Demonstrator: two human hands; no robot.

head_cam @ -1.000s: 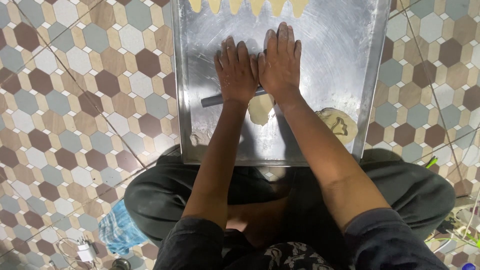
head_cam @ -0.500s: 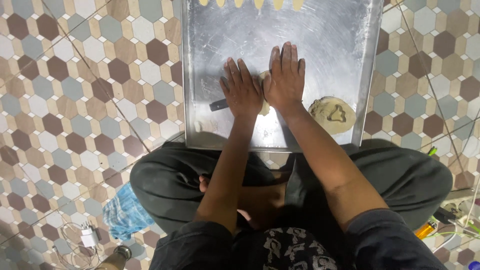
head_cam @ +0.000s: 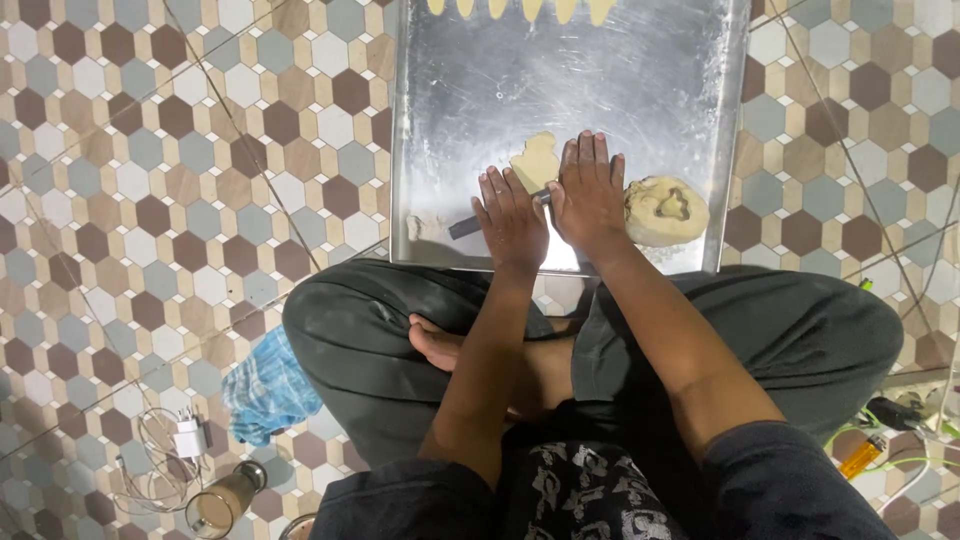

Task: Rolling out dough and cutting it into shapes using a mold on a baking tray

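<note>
Rolling step: left hand (head_cam: pixel 512 220) and right hand (head_cam: pixel 588 190), palms flat and open, press the pin (head_cam: pixel 466 227) over dough (head_cam: pixel 535 160) on the tray (head_cam: pixel 640 90), frame centre.

**Tiled Floor, Viewed from Above**

A floor (head_cam: pixel 180 150) of hexagonal tiles in maroon, grey-blue, tan and white is seen, crossed by thin diagonal joint lines. A crumpled blue cloth (head_cam: pixel 265 390) is laid at lower left. Beside it, a white charger with coiled cable (head_cam: pixel 185 440) and a glass jar (head_cam: pixel 225 497) are placed. Cables and an orange object (head_cam: pixel 862 457) are found at lower right. Even, soft lighting is noted.
</note>
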